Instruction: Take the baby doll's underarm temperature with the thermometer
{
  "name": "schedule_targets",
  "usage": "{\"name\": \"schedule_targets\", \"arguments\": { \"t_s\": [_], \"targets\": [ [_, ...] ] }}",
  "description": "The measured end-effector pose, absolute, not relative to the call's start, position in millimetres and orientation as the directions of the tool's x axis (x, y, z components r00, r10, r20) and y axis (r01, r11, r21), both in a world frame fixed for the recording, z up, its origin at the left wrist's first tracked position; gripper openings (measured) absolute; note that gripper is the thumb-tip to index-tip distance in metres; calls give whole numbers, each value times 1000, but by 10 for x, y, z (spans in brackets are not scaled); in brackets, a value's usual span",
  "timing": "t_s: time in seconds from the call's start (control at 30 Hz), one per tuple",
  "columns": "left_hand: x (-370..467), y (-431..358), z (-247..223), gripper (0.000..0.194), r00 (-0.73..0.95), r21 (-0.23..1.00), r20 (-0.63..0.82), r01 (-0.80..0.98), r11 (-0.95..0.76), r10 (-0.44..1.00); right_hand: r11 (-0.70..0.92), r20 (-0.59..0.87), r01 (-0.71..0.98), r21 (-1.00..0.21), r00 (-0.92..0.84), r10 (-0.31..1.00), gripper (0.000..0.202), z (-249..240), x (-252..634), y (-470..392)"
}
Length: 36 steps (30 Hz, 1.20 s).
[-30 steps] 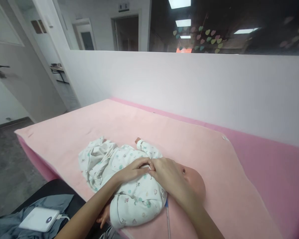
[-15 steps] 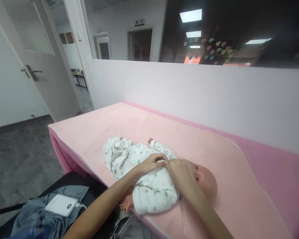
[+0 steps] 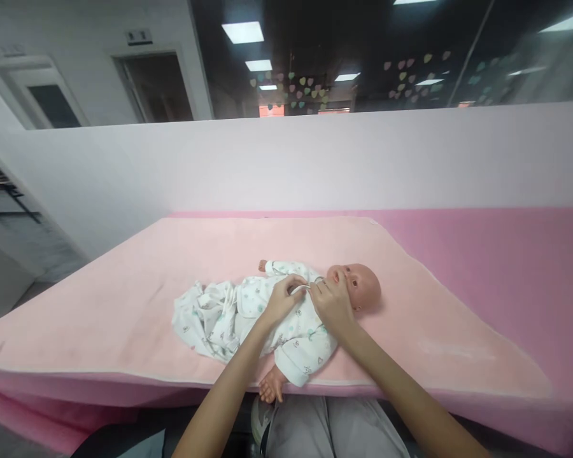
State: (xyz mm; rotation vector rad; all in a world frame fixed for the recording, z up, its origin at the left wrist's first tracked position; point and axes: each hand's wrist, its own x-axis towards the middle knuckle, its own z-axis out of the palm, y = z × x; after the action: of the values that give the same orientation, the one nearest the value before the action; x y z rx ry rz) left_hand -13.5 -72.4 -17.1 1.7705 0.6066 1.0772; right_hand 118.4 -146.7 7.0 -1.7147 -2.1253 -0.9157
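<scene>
A baby doll (image 3: 365,287) lies on its back on the pink table cover, head to the right. It wears a white baby shirt (image 3: 305,350) with small printed figures, and bunched white cloth (image 3: 195,318) surrounds its legs. Over the chest, my left hand (image 3: 282,300) pinches a thin white strip, seemingly a tie of the shirt. My right hand (image 3: 333,308) is closed at the neckline just beside it, fingertips on the same strip; the hand hides part of the doll's neck and chin. One doll hand (image 3: 272,385) hangs at the table's near edge.
The pink cover (image 3: 100,286) spreads over the table, above a deeper pink layer (image 3: 506,267). A white wall (image 3: 315,165) with a window above borders the far side. My lap in grey trousers (image 3: 334,426) is under the near edge.
My view has swung to the right and levelled, so the door and the white device on the chair are out of sight. Both hands stay pinched together at the shirt's neckline.
</scene>
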Motion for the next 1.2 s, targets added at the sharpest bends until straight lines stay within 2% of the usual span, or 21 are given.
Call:
{"name": "schedule_targets", "arguments": {
  "t_s": [0.23,0.37,0.43,0.53,0.63,0.77,0.83,0.97,1.2],
  "targets": [
    [-162,-775,-156,18,492,891,401,-15,-453,773,95,733,968,233,-239,637,29,-41,1214,-1549],
    [-278,-805,-164,20,328,882,435,34,-470,839,194,736,959,207,-283,614,26,-54,1274,-1552],
    [-385,-833,-175,19,279,858,447,133,-495,850,253,730,943,215,-327,600,21,-84,1323,-1545],
    [-535,-905,-197,19,379,764,456,298,-573,805,346,743,909,232,-395,540,19,-157,1368,-1556],
    [-590,-986,-214,19,384,694,466,400,-599,797,479,756,849,225,-462,463,25,-211,1340,-1581],
    [-555,-1032,-185,12,379,682,430,458,-570,820,647,752,759,78,-470,462,28,-181,1210,-1531],
    [-547,-1023,-154,12,403,696,402,448,-561,822,694,712,719,-42,-465,525,32,-141,1135,-1455],
    [-568,-996,-101,11,452,739,358,397,-544,817,683,627,684,-255,-422,655,37,-91,1041,-1281],
    [-556,-1006,-93,15,408,791,329,373,-485,852,733,647,574,-365,-410,643,21,-149,1043,-1168]
  ]
}}
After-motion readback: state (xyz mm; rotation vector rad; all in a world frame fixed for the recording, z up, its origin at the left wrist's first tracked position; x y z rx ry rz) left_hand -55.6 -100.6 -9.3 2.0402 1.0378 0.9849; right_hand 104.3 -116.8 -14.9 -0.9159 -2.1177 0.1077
